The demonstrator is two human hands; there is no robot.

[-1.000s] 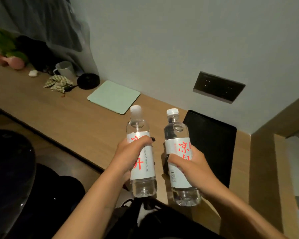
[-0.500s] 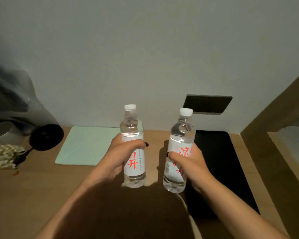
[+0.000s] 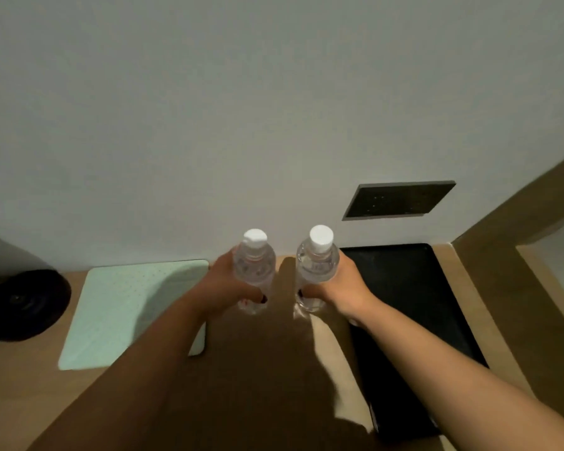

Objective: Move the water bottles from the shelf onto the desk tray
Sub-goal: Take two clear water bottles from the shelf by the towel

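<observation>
Bottles [image 3: 254, 271] beside black tray [image 3: 414, 288]

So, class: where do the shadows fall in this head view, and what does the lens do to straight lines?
Head view: dim light; the arms and bottles throw a broad dark shadow on the desk between the left bottle and right bottle, reaching the green mat. The left hand is darker than the right hand. The wide lens skews the wall panel.

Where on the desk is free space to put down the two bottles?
The black tray right of the right hand looks bare. Bare wood shows between the green mat and the tray, partly shadowed.
</observation>
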